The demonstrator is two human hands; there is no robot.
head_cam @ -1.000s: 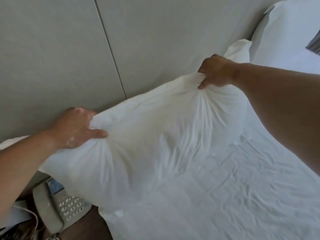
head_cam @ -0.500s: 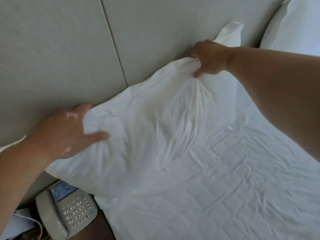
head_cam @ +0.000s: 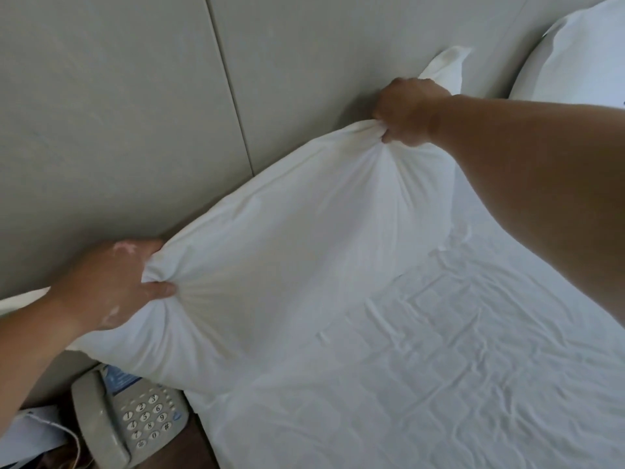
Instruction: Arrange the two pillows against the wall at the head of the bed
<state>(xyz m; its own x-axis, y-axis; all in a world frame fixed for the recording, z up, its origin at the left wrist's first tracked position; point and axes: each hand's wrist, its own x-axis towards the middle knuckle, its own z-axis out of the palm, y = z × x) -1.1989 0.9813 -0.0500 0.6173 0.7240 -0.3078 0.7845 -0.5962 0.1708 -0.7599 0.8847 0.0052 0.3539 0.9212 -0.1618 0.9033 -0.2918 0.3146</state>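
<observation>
A white pillow (head_cam: pixel 287 265) leans on the grey padded wall (head_cam: pixel 118 130) at the head of the bed, its lower edge on the white sheet (head_cam: pixel 456 367). My left hand (head_cam: pixel 108 286) grips a bunch of its cover at the near left end. My right hand (head_cam: pixel 406 111) pinches the top edge near the far corner, which sticks up behind it. A second white pillow (head_cam: pixel 581 52) stands against the wall at the top right, partly out of frame.
A grey desk phone (head_cam: pixel 125 421) with a keypad sits on a dark bedside surface at the bottom left, beside papers and a thin cord. The near end of the pillow overhangs the mattress edge above the phone.
My left hand, flat on the pillow half a second ago, has closed on its cover again. The pillow has settled lower against the wall, and my right hand kept its grip.
</observation>
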